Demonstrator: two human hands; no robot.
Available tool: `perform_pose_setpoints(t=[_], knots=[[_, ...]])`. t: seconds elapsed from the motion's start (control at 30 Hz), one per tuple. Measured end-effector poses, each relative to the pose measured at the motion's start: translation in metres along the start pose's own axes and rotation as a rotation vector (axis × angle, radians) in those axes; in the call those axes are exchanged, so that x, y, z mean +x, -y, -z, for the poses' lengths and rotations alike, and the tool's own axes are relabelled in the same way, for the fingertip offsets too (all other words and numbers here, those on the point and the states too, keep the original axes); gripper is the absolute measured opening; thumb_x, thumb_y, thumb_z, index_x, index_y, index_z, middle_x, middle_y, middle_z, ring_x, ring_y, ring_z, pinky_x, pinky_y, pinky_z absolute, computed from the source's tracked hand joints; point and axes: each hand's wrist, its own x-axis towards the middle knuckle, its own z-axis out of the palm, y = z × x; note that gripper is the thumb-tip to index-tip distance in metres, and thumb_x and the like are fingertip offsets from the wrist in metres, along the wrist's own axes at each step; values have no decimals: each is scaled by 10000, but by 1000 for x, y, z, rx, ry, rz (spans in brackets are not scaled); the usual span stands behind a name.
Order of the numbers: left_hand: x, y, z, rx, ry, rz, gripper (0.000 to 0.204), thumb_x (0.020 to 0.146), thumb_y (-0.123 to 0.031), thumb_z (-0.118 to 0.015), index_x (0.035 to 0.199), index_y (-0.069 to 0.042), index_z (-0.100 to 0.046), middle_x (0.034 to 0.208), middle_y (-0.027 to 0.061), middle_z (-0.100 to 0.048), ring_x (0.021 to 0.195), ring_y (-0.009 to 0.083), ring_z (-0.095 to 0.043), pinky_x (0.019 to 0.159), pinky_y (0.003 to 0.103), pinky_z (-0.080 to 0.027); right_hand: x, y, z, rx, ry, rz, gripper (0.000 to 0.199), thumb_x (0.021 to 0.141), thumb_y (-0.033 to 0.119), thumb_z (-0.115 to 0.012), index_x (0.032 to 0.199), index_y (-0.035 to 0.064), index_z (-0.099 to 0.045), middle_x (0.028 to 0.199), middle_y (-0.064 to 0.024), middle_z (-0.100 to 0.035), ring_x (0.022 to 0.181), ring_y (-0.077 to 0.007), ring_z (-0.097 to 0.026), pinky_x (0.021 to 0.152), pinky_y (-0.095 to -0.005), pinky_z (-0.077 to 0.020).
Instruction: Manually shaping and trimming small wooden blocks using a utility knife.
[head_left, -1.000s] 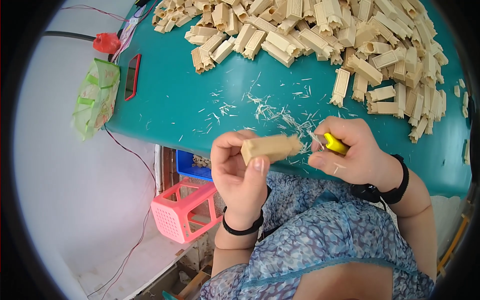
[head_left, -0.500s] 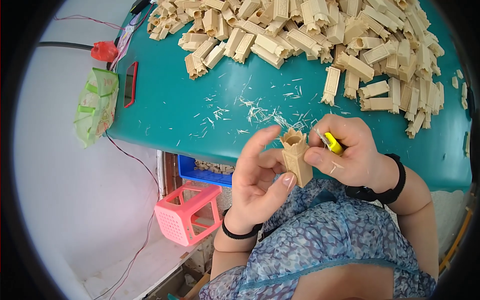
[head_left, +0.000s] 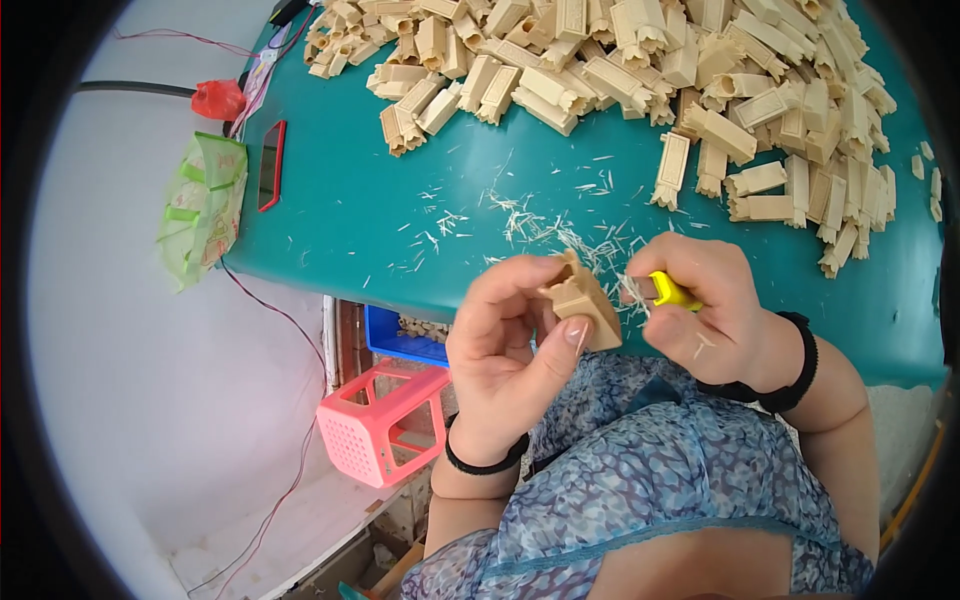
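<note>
Between the thumb and fingers of my left hand (head_left: 510, 345) is a beige molded piece (head_left: 588, 312), a square hollow block with a jagged, crown-like end. That piece is tilted, its jagged end pointing up and left. My right hand (head_left: 712, 310) is closed around a yellow-handled utility knife (head_left: 672, 291), whose short blade points left toward the piece. A gap separates the blade from the block. Pale shavings cling to my right thumb and near the blade. More thin shavings (head_left: 575, 240) lie on the green tabletop (head_left: 340, 220) just beyond my hands.
A large heap of similar beige pieces (head_left: 620, 75) covers the far side of the table. At the left edge are a red-edged phone (head_left: 271, 166) and a green plastic bag (head_left: 205, 205). Below stand a blue bin (head_left: 400, 338) holding small pieces and a pink stool (head_left: 365, 440).
My left hand has tipped the block over to the left from nearly upright. My right hand with the knife has drawn away from it, opening a gap. The view has shifted slightly.
</note>
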Motion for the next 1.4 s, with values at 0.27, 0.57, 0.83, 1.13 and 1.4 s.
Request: perform_pose_setpoints(t=[0.27,0.57,0.83,1.13,1.4], knots=[[-2,1,-3,-35,-93,-176,222,786,85,-550,972,8,-455,1136,233,-502,909,224,-587,761,305,-500,-4,3,-8,-78,30,31,248,804,249,-602,750,19,-530,594,-97,-479,473,-244,-487,429,-306,-383],[2,8,-3,310,-12,-471,283,710,119,-590,947,-2,-494,1155,299,-466,955,319,-583,764,351,-503,-3,5,-8,-137,15,70,241,797,238,-611,709,32,-521,578,-88,-477,468,-252,-494,409,-311,-380],[3,7,-4,406,-17,-531,292,700,128,-590,958,5,-527,1157,288,-466,973,353,-574,779,367,-496,-1,5,-7,-144,30,68,250,800,245,-607,695,35,-520,567,-88,-473,463,-254,-493,406,-314,-380],[1,5,-1,580,0,-571,252,696,128,-607,927,34,-573,1148,272,-477,929,331,-593,745,335,-504,0,3,-8,-239,-7,116,247,771,237,-638,678,46,-511,560,-83,-472,455,-252,-491,403,-317,-380],[2,8,-1,600,-48,-601,246,674,119,-636,878,25,-534,1127,259,-487,927,314,-592,735,339,-508,1,3,-6,-324,-22,84,231,766,221,-644,691,50,-509,578,-83,-480,467,-256,-496,407,-314,-381]])
